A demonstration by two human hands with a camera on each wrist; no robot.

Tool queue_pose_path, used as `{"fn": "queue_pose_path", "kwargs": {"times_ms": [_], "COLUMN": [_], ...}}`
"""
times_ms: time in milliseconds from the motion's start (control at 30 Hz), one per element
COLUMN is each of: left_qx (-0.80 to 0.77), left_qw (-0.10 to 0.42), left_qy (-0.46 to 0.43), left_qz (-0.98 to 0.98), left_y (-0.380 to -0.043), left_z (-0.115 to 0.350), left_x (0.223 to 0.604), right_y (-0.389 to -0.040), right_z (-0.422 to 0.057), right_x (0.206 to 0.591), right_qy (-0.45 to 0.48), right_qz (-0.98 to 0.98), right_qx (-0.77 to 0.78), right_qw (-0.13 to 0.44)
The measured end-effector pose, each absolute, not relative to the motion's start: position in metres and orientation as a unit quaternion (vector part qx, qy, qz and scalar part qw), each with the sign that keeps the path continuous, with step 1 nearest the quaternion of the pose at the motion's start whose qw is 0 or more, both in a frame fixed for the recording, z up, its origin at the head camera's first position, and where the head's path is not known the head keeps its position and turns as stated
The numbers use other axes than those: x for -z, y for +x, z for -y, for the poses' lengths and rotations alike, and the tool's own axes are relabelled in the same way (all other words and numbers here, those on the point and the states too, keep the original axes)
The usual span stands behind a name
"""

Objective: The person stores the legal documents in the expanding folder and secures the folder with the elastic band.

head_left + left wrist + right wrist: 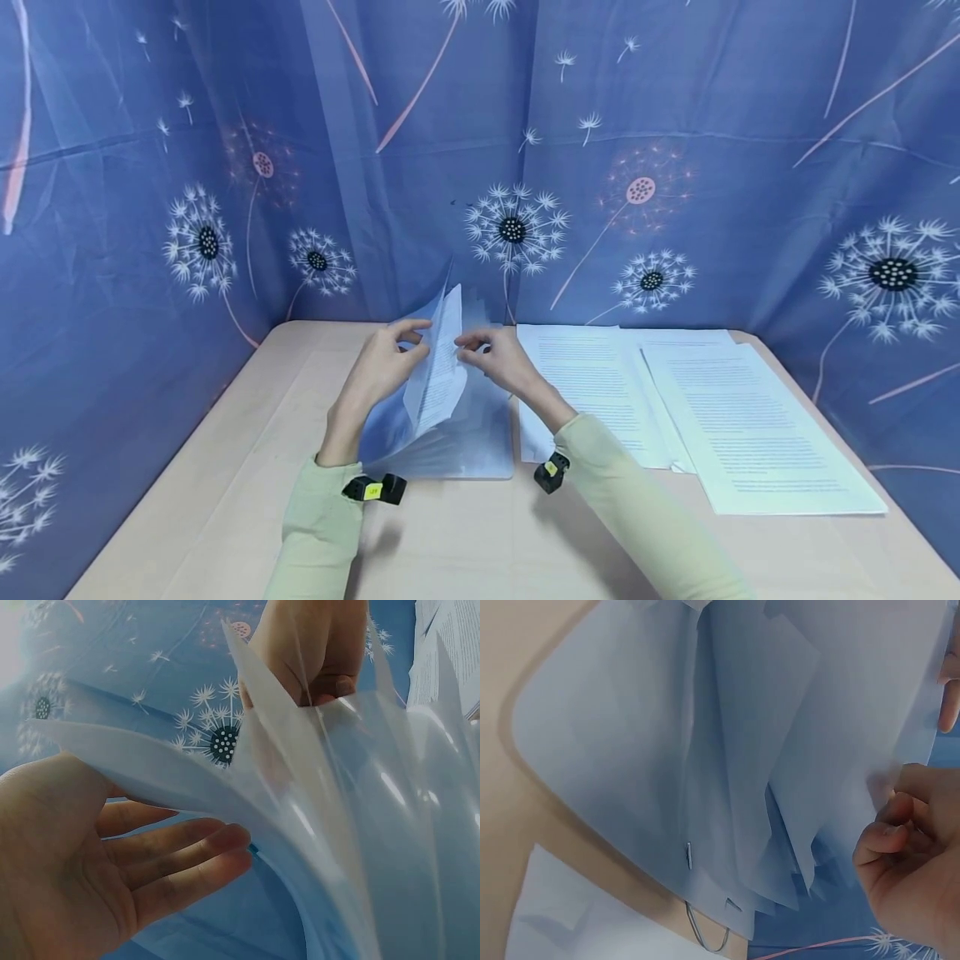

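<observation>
A blue folder [491, 450] with clear sleeves stands open on the table, its pages fanned upward. Among them a printed sheet [442, 367] is held upright and bends along its lower edge. At the left of the raised pages, my left hand [382, 362] holds a clear sleeve between thumb and index finger; its other fingers stretch out below in the left wrist view, where the thumb tip is hidden. My right hand [498, 358] pinches the sheet's right edge, fingers curled in the right wrist view. Whether the sheet lies fully inside a sleeve I cannot tell.
Right of the folder lie printed papers [577, 383], and a further stack [765, 433] overlaps them towards the table's right edge. Blue dandelion-patterned cloth [420, 192] hangs behind and at both sides. Each sleeve cuff carries a black wrist device [551, 472].
</observation>
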State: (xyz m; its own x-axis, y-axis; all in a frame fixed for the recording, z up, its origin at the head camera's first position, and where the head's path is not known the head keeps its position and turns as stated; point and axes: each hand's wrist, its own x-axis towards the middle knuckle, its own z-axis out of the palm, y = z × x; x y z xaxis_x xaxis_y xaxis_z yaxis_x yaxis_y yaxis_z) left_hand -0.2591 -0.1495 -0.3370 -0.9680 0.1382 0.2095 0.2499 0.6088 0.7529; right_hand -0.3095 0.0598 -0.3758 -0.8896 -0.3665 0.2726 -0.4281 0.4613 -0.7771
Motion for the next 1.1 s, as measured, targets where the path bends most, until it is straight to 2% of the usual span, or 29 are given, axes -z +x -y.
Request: {"fn": "queue_pose_path", "kwargs": {"times_ms": [233, 1100], "left_qx": [0.43, 0.435], "left_qw": [0.065, 0.06], "left_qy": [-0.102, -0.107], "left_qz": [0.895, 0.892], "left_y": [-0.259, -0.26], "left_z": [0.151, 0.152], "left_x": [0.337, 0.338], "right_y": [-0.306, -0.307], "right_z": [-0.072, -0.147], "right_x": [0.37, 0.385], "right_qy": [0.214, 0.179], "right_qz": [0.856, 0.874], "right_qx": [-0.471, -0.451], "right_qw": [0.02, 0.03]}}
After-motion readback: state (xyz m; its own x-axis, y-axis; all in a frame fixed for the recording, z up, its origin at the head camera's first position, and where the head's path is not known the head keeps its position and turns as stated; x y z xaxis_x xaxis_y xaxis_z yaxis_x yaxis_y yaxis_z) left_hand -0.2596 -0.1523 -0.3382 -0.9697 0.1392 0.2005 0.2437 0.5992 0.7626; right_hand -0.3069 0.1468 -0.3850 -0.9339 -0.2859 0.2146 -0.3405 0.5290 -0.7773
